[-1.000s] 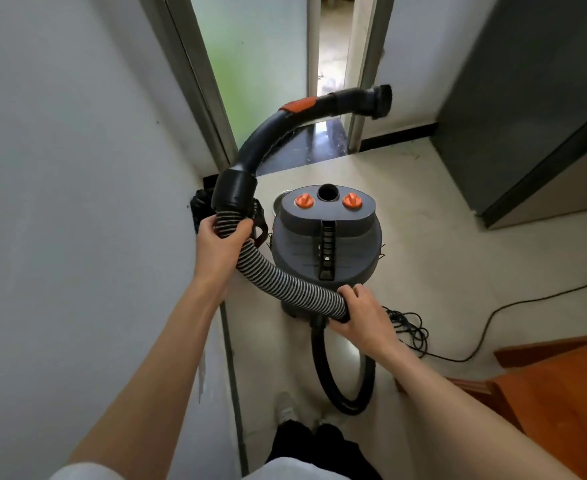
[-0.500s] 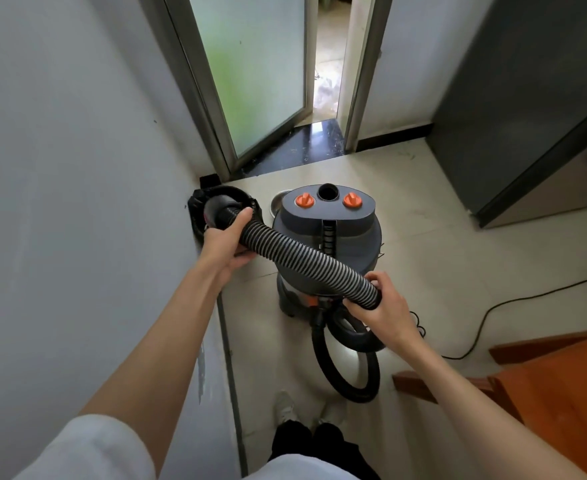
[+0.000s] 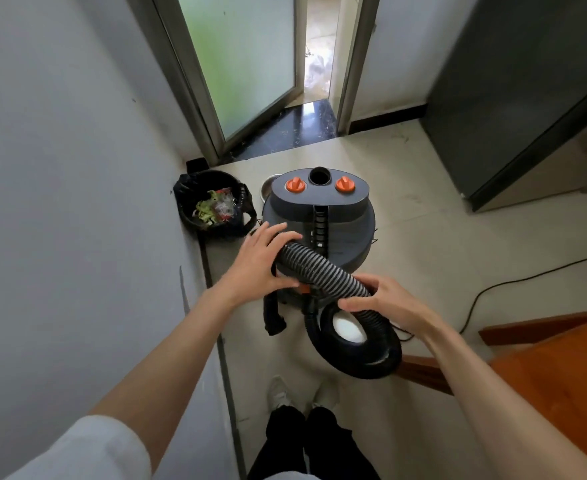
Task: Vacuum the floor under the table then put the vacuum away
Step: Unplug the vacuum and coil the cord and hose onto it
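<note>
My left hand (image 3: pixel 257 263) lies against the upper end of the ribbed hose (image 3: pixel 323 270), fingers spread and nearly straight over it with the thumb underneath, more pressing than clamping. My right hand (image 3: pixel 383 299) is lower on the same hose, fingers curled round it where the ribbed part bends into a loop. The hose runs slantwise between the two hands across the front of the vacuum (image 3: pixel 319 216), a dark grey drum that stands upright on the pale tiled floor (image 3: pixel 423 244), close to the grey wall (image 3: pixel 60 202) on my left. Its top carries two orange knobs (image 3: pixel 295 185) either side of a round open port. Below my right hand the hose coils in a ring just in front of the drum, and a short black piece hangs down beside my left wrist. A black bin (image 3: pixel 212 209) with scraps inside sits in the corner, just beside the vacuum. A black cable (image 3: pixel 527 275) trails across the floor to the right, near an orange wooden edge (image 3: pixel 562 368).
</note>
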Action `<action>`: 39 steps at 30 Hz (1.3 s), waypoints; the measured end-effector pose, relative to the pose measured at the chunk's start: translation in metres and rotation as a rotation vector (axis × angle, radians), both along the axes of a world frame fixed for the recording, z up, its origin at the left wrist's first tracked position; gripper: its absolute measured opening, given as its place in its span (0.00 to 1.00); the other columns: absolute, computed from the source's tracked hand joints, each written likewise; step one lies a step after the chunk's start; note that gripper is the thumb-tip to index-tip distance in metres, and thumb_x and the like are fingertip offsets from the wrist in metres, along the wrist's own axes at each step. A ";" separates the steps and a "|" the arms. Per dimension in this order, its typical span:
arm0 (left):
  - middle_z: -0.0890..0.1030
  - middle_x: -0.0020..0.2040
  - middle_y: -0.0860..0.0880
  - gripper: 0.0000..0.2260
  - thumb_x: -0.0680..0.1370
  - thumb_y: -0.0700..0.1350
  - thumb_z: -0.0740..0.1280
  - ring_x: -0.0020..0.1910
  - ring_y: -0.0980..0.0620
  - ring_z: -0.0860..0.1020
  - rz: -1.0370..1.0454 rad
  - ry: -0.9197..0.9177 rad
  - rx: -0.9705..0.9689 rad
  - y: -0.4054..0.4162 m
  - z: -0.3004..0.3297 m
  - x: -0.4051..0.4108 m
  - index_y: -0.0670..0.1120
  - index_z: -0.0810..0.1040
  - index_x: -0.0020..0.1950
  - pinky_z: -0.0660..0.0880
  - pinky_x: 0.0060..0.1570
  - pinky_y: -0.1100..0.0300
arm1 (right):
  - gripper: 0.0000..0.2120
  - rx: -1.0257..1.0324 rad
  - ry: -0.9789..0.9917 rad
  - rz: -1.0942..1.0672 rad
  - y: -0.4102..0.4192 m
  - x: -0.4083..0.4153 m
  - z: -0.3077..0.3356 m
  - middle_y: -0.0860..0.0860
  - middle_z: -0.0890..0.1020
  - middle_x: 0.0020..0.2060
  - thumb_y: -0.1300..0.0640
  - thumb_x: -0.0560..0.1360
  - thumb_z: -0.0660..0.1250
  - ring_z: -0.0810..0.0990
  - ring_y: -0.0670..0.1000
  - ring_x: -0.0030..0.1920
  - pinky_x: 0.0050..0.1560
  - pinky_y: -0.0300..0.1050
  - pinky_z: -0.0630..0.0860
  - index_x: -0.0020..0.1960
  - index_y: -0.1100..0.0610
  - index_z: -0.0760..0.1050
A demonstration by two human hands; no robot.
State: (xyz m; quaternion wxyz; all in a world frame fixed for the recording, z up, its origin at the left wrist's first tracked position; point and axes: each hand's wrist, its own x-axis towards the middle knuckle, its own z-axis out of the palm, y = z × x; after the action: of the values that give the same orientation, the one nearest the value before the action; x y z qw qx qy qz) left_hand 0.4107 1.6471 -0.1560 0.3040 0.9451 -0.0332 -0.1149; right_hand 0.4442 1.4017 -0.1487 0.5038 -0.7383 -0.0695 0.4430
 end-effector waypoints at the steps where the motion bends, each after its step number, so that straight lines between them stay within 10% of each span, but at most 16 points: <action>1: 0.65 0.71 0.48 0.30 0.70 0.50 0.74 0.75 0.44 0.54 -0.029 -0.062 0.048 0.000 0.000 0.001 0.51 0.67 0.69 0.48 0.72 0.40 | 0.13 -0.002 0.013 0.021 0.001 0.002 0.001 0.50 0.83 0.48 0.58 0.70 0.73 0.81 0.51 0.51 0.55 0.45 0.77 0.51 0.45 0.77; 6: 0.73 0.60 0.47 0.25 0.68 0.47 0.76 0.62 0.47 0.69 -0.024 -0.155 0.067 0.014 -0.003 -0.003 0.48 0.72 0.62 0.69 0.63 0.45 | 0.15 -0.046 -0.008 0.054 0.012 -0.008 -0.014 0.47 0.80 0.48 0.56 0.71 0.72 0.79 0.46 0.49 0.49 0.38 0.75 0.56 0.47 0.73; 12: 0.75 0.59 0.44 0.26 0.66 0.41 0.77 0.66 0.41 0.69 -0.098 -0.324 0.196 0.019 -0.007 -0.015 0.49 0.71 0.60 0.58 0.68 0.37 | 0.20 -0.073 -0.019 0.190 0.030 -0.019 -0.030 0.53 0.79 0.54 0.61 0.70 0.73 0.78 0.52 0.57 0.61 0.49 0.74 0.60 0.54 0.72; 17: 0.68 0.68 0.45 0.23 0.74 0.36 0.69 0.71 0.48 0.63 0.253 -0.420 -0.117 0.012 0.019 -0.006 0.43 0.70 0.68 0.61 0.71 0.53 | 0.17 0.060 -0.049 0.047 0.045 0.001 0.001 0.52 0.81 0.52 0.61 0.70 0.73 0.80 0.51 0.54 0.57 0.47 0.77 0.57 0.54 0.74; 20: 0.72 0.61 0.49 0.20 0.78 0.35 0.63 0.61 0.53 0.72 0.519 -0.234 -0.465 -0.008 0.039 -0.009 0.45 0.67 0.68 0.72 0.62 0.60 | 0.15 0.192 -0.007 -0.156 0.054 0.014 0.034 0.52 0.81 0.51 0.61 0.72 0.71 0.79 0.53 0.56 0.57 0.48 0.77 0.56 0.53 0.73; 25: 0.72 0.59 0.54 0.23 0.77 0.36 0.65 0.61 0.56 0.71 0.249 0.188 -0.710 -0.048 0.052 -0.027 0.52 0.62 0.67 0.73 0.58 0.66 | 0.12 0.446 -0.027 -0.403 0.058 0.035 0.099 0.52 0.80 0.48 0.64 0.73 0.68 0.80 0.56 0.56 0.57 0.55 0.78 0.55 0.56 0.73; 33: 0.72 0.53 0.53 0.24 0.72 0.45 0.73 0.54 0.55 0.72 0.535 -0.138 -0.437 -0.081 0.094 0.005 0.44 0.66 0.63 0.68 0.49 0.64 | 0.16 0.817 -0.016 -0.690 0.035 0.060 0.178 0.55 0.78 0.52 0.57 0.70 0.68 0.79 0.57 0.59 0.58 0.55 0.77 0.56 0.55 0.70; 39: 0.75 0.54 0.50 0.21 0.73 0.40 0.72 0.54 0.55 0.72 0.373 -0.211 -0.340 -0.075 0.122 0.016 0.43 0.70 0.64 0.67 0.53 0.64 | 0.15 0.255 -0.199 -0.816 -0.005 0.062 0.192 0.58 0.83 0.46 0.49 0.77 0.65 0.84 0.56 0.46 0.47 0.48 0.82 0.51 0.63 0.75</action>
State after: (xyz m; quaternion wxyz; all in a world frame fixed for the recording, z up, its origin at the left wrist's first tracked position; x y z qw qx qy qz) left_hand 0.4263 1.5721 -0.0340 0.4692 0.8770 0.0913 0.0493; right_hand 0.5058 1.3962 0.0429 0.7156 -0.6762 0.1255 0.1223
